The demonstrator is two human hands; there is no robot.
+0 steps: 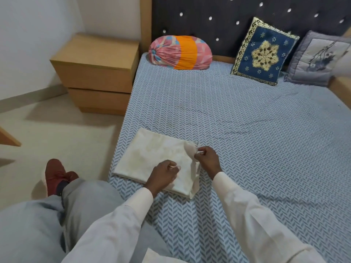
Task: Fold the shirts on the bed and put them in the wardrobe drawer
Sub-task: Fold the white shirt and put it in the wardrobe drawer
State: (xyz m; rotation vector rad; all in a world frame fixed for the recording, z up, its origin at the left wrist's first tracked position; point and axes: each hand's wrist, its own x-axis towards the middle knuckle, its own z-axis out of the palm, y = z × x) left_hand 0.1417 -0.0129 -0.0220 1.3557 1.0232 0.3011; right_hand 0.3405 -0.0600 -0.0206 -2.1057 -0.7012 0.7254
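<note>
A cream shirt (153,158), folded into a flat rectangle, lies near the left edge of the bed (247,133), which has a blue herringbone sheet. My left hand (163,174) rests on the shirt's near right part, its fingers curled and pinching the fabric. My right hand (207,158) pinches the shirt's far right corner and lifts a small flap of cloth off the pile. Both sleeves are cream-white.
A wooden bedside cabinet (96,73) with two drawers stands left of the bed. A pink and orange bolster (180,52), a blue embroidered cushion (264,54) and a grey cushion (315,59) lean on the dark headboard. My leg and a red shoe (56,173) are over the floor at left.
</note>
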